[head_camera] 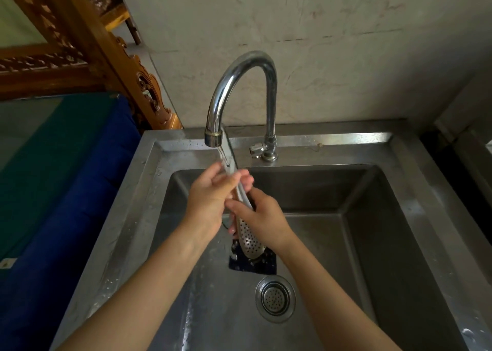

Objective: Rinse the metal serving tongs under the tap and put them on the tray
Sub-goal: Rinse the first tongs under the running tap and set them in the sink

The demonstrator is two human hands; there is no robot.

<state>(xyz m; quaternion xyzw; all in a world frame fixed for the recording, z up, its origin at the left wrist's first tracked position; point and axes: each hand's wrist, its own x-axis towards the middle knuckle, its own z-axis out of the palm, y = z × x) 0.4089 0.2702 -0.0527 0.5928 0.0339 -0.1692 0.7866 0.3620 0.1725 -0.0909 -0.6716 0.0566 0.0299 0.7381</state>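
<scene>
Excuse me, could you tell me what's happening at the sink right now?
A person is rinsing metal serving tongs under the tap. Both hands hold them over the steel sink: the left hand near the handle end, where a thin stream lands, the right hand lower down. The perforated heads point toward the drain strainer. No tray is in view.

A pale wall point(346, 44) of marbled stone with faint reddish veins and a thin horizontal joint rises behind the steel surround point(332, 139). At the left stands carved wooden furniture point(87, 44), golden brown with scrolled fretwork. Below it lies a flat surface draped in green cloth point(48, 148) edged with deep blue fabric point(87, 204). Light is soft and dim, and the right corner falls into shadow.
</scene>
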